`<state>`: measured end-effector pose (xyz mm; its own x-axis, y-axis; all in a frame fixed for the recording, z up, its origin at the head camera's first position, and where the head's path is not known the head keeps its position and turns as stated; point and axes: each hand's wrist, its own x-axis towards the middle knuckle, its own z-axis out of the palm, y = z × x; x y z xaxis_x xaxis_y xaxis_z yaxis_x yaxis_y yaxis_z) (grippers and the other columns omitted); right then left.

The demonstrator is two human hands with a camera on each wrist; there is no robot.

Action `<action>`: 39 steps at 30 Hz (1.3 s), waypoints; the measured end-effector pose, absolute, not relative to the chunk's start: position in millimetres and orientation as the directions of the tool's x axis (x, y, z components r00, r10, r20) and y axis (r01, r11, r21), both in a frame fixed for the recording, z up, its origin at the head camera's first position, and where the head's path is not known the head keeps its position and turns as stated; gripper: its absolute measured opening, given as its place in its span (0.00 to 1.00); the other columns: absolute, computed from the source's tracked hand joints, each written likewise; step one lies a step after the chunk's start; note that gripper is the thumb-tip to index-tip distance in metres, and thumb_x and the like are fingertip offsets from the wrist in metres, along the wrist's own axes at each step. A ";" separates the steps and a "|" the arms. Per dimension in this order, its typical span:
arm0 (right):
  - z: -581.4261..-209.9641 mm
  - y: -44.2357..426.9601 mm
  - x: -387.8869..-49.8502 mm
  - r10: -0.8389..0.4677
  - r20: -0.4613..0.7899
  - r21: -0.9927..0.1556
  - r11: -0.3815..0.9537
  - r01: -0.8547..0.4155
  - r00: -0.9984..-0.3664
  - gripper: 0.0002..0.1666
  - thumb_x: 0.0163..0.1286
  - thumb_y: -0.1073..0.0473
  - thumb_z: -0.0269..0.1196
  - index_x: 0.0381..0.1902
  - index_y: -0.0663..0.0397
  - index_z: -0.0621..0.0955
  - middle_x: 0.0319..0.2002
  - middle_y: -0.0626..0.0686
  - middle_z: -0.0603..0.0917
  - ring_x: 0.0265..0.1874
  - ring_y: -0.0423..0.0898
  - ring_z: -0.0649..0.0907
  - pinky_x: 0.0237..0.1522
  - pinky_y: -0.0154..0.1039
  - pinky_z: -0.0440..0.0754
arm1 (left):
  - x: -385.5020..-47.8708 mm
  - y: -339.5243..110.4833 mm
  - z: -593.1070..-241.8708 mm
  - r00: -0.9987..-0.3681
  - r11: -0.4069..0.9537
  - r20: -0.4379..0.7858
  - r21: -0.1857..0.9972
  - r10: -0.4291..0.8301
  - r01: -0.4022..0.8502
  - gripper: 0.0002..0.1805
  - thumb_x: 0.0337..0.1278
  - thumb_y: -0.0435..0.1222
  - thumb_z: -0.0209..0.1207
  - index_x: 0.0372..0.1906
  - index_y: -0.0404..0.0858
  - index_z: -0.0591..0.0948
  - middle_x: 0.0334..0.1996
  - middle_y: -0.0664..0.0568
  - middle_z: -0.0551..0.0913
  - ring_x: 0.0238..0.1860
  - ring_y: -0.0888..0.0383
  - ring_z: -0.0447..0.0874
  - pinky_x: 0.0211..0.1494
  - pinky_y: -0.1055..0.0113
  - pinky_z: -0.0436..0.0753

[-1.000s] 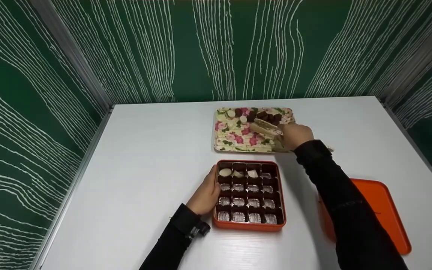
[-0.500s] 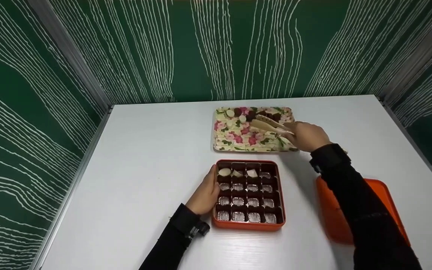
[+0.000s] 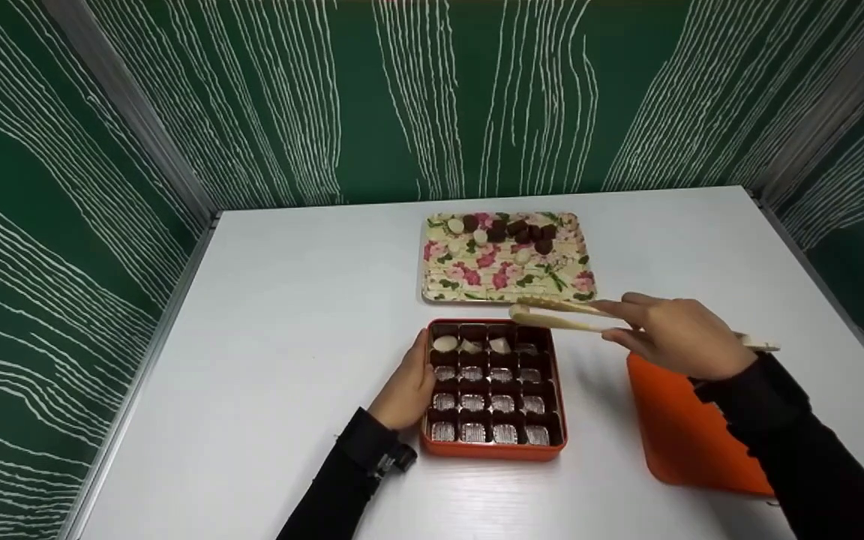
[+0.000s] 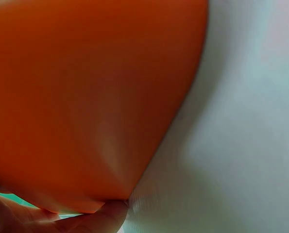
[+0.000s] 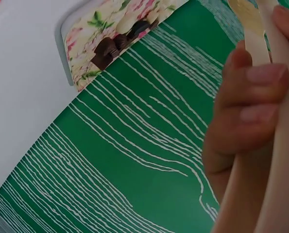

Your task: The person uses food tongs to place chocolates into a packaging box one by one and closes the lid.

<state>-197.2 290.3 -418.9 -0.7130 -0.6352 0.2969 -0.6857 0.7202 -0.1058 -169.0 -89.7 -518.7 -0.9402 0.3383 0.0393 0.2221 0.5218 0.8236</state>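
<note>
Head view, right hand (image 3: 683, 337) gripping tongs (image 3: 552, 322) that extend from its fingers toward the box's (image 3: 492, 451) far edge, left hand (image 3: 404, 394) unclenched against the box's left side

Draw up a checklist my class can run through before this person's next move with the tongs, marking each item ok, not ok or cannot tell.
1. Box steadied: ok, the left hand rests against its left side.
2. Wooden tongs held: ok, they are in the right hand.
3. Free compartment in the far row: ok, the rightmost one shows no piece.
4. Piece secured between the tips: cannot tell, pale colours blend there.
5. Tips directly above that compartment: cannot tell, they appear near the far rim, but their height is unclear.
6. Orange lid off the box: ok, it lies apart, to the right.
</note>
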 end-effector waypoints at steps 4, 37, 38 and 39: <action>-424.4 291.7 -183.3 -0.649 0.265 -0.095 0.718 -0.690 -0.713 0.25 0.65 0.57 0.73 0.60 0.52 0.85 0.29 0.42 0.74 0.18 0.30 0.66 0.22 0.31 0.66 | -169.6 -89.5 -518.8 -0.938 0.522 0.063 0.817 0.341 0.244 0.34 0.74 0.26 0.41 0.78 0.19 0.44 0.77 0.24 0.48 0.79 0.35 0.49 0.82 0.48 0.50; -423.7 297.3 -218.5 -0.490 0.124 -0.210 0.837 -0.506 -0.863 0.30 0.71 0.51 0.68 0.66 0.61 0.79 0.35 0.55 0.79 0.26 0.44 0.74 0.27 0.41 0.72 | -165.5 -87.9 -515.6 -0.951 0.575 0.017 0.793 0.310 0.202 0.33 0.78 0.29 0.39 0.79 0.21 0.44 0.79 0.27 0.48 0.80 0.38 0.48 0.82 0.50 0.51; -425.7 296.7 -224.9 -0.472 0.115 -0.209 0.849 -0.486 -0.874 0.31 0.72 0.51 0.67 0.67 0.62 0.79 0.36 0.57 0.80 0.27 0.45 0.76 0.27 0.43 0.73 | -165.7 -87.8 -515.7 -0.951 0.572 0.019 0.795 0.310 0.203 0.33 0.78 0.29 0.39 0.79 0.21 0.44 0.79 0.27 0.48 0.80 0.38 0.48 0.82 0.50 0.51; -427.8 295.7 -231.1 -0.454 0.105 -0.212 0.859 -0.466 -0.885 0.31 0.73 0.51 0.66 0.67 0.63 0.78 0.36 0.59 0.80 0.27 0.47 0.76 0.28 0.45 0.74 | -166.0 -87.6 -515.6 -0.950 0.569 0.021 0.796 0.311 0.204 0.33 0.78 0.29 0.39 0.79 0.21 0.44 0.79 0.27 0.48 0.80 0.38 0.48 0.82 0.50 0.51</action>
<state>-231.1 295.7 -427.8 -0.8846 -0.4543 0.1051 -0.4662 0.8588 -0.2122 -166.0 -87.6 -515.6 -0.9503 0.3105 0.0211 0.2037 0.5695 0.7963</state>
